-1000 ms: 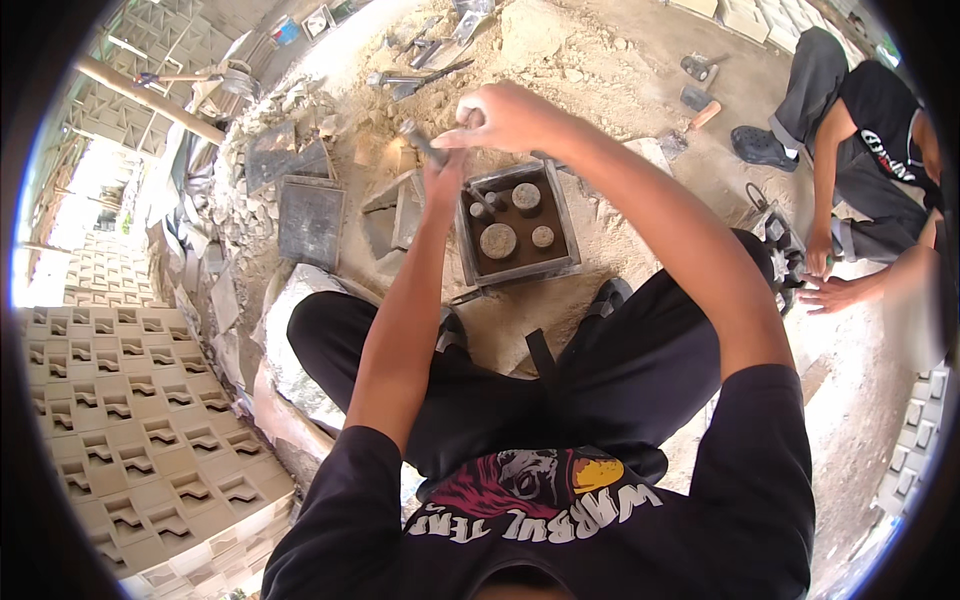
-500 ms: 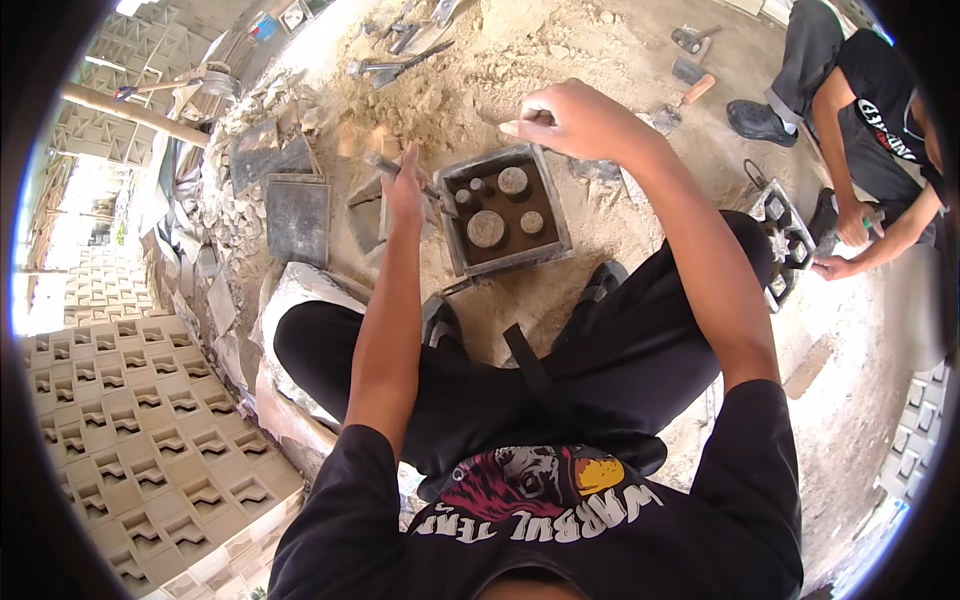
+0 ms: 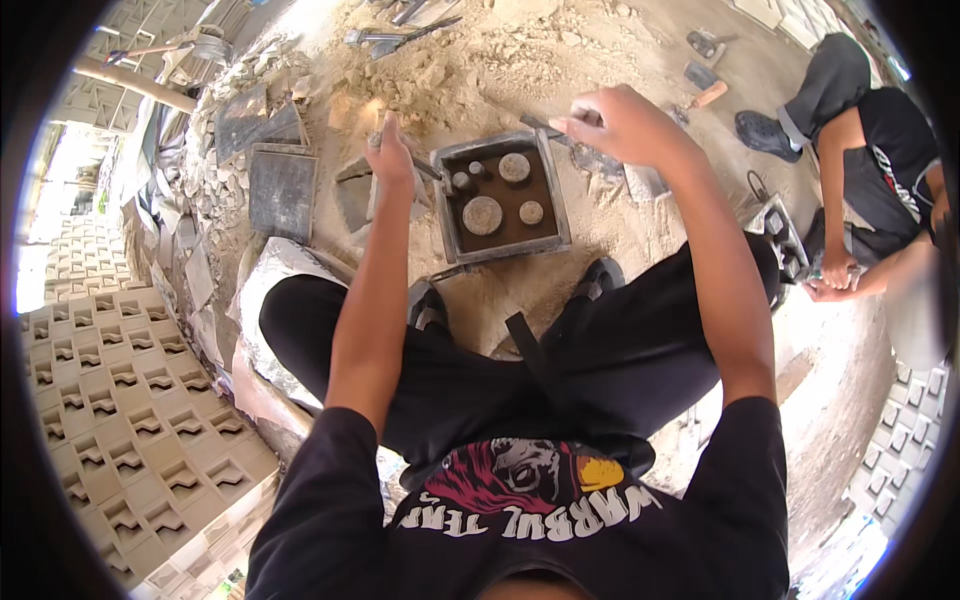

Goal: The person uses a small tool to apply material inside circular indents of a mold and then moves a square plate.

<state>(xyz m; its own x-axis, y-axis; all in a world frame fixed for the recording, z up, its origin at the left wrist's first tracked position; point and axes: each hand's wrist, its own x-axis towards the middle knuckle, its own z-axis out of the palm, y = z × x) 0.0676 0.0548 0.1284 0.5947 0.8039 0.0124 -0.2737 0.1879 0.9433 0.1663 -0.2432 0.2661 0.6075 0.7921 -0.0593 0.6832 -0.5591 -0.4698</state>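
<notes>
A square grey frame (image 3: 451, 232) lies on the sandy ground between my feet. Inside it, round pale discs (image 3: 482, 216) and smaller round pieces (image 3: 531, 212) rest on a brown floor. My left hand (image 3: 394, 158) is closed around a rod-like tool (image 3: 427, 166), which points toward the frame's left side; its far end is hard to make out. Above the far right corner, my right hand (image 3: 628, 125) has curled fingers with the tips together. A thin dark strip (image 3: 540, 126) shows by those fingertips, and I cannot tell whether they hold it.
Loose sand (image 3: 450, 80) is heaped beyond the frame. Dark square plates (image 3: 283, 192) lie at left beside rubble. A mallet-like tool (image 3: 707, 94) lies at far right. Another person (image 3: 890, 150) sits at right, hands on a second frame (image 3: 780, 235). Patterned blocks (image 3: 140, 400) are stacked at left.
My right hand has moved to the right, away from over the frame's far edge. My left hand stays closed on the tool, shifted slightly. The other person's hands have come closer together.
</notes>
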